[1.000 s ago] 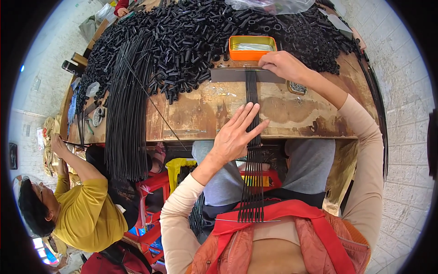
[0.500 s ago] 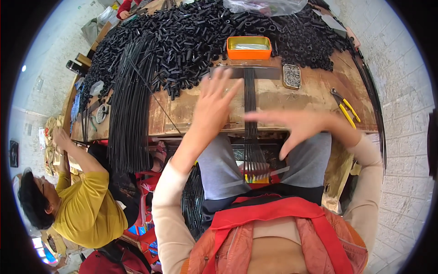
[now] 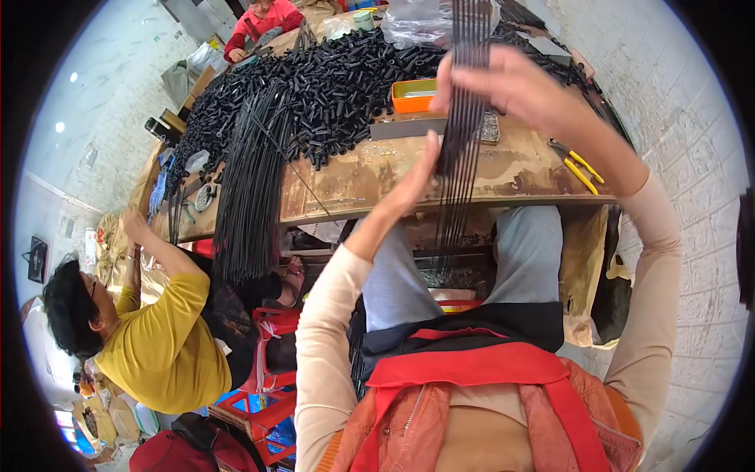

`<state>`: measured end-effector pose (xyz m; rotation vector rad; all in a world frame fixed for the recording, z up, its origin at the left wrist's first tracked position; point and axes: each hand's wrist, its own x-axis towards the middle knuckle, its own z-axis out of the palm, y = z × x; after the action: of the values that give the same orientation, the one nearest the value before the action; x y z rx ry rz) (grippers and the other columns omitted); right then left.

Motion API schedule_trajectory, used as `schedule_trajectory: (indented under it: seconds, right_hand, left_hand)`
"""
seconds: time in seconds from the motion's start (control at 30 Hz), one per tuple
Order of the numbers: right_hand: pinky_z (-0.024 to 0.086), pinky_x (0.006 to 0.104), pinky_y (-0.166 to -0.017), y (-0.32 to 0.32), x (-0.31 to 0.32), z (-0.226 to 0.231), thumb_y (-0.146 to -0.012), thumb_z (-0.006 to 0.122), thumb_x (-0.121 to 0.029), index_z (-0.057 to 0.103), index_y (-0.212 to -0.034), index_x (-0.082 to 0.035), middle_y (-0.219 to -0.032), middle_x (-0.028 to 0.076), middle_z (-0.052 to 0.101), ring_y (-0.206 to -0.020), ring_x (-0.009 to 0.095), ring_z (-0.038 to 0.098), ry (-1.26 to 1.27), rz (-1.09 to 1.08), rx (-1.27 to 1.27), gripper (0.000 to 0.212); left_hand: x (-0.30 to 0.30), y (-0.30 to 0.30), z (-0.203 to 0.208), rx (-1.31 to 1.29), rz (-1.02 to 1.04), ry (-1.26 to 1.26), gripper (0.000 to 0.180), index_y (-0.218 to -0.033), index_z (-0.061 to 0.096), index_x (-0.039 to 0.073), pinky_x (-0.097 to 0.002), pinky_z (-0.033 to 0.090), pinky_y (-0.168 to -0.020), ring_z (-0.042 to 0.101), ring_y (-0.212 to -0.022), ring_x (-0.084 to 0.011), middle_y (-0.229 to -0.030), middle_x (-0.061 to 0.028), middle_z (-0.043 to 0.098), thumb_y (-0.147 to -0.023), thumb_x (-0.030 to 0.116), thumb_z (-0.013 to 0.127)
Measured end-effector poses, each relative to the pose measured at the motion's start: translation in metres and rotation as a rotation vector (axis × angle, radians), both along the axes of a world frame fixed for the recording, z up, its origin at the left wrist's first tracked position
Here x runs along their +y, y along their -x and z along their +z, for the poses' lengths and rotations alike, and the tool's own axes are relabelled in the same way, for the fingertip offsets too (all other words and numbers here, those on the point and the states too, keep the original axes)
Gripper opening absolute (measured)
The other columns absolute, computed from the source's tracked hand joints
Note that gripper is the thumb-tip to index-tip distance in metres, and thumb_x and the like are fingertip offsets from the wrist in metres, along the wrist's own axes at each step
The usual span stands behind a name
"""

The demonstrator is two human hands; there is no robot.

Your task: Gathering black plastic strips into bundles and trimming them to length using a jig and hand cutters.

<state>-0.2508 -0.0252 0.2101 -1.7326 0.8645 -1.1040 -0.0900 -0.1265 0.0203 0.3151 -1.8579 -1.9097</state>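
Many thin black rods (image 3: 465,130) hang at upper centre, the right hand (image 3: 507,82) curled round them, the left hand (image 3: 410,187) flat alongside, contact unclear; a slackened right-hand grip could let them splay or drop.

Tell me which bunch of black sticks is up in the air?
The thin bunch held in the right hand; the thick bunch at left lies on the table, hanging over its edge.

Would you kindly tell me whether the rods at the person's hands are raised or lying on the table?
Raised: the right hand holds the black rods up, overlapping the plastic bag behind.
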Motion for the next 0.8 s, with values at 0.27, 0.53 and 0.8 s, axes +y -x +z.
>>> schedule_trajectory:
  seconds: [0.27, 0.53, 0.8]
  right_hand:
    - [0.050, 0.0337, -0.081, -0.003, 0.012, 0.047, -0.091, 0.064, -0.018, 0.057, -0.113, 0.004, -0.092, 0.016, 0.066, -0.088, 0.018, 0.064, 0.147, -0.345, 0.162, 0.032]
    - [0.048, 0.0375, -0.092, -0.018, 0.045, -0.004, -0.089, 0.061, -0.019, 0.059, -0.108, -0.004, -0.110, 0.009, 0.061, -0.113, 0.028, 0.056, 1.416, -0.692, 1.571, 0.025]
    - [0.029, 0.0218, -0.038, -0.023, -0.012, 0.003, -0.100, 0.050, -0.045, 0.047, -0.081, -0.011, -0.059, -0.005, 0.040, -0.043, 0.005, 0.035, -0.045, -0.370, -0.277, 0.039]
  left_hand:
    - [0.096, -0.030, 0.035, 0.116, 0.009, -0.002, 0.028, -0.085, 0.052, 0.004, -0.0278, 0.047, -0.064, 0.051, -0.065, -0.0106, -0.071, -0.0008, 0.053, -0.104, 0.023, 0.043]
    - [0.045, -0.029, 0.094, -0.082, 0.735, 1.238, 0.007, -0.095, 0.049, 0.001, -0.0487, 0.047, -0.062, 0.061, -0.072, -0.0394, -0.081, -0.0207, 0.061, -0.089, 0.003, 0.052]
    - [0.092, -0.052, 0.140, -0.118, 0.933, 1.657, 0.050, -0.128, 0.052, 0.004, -0.0533, 0.024, -0.112, 0.044, -0.125, -0.0366, -0.127, -0.0174, 0.052, -0.080, 0.008, 0.066]
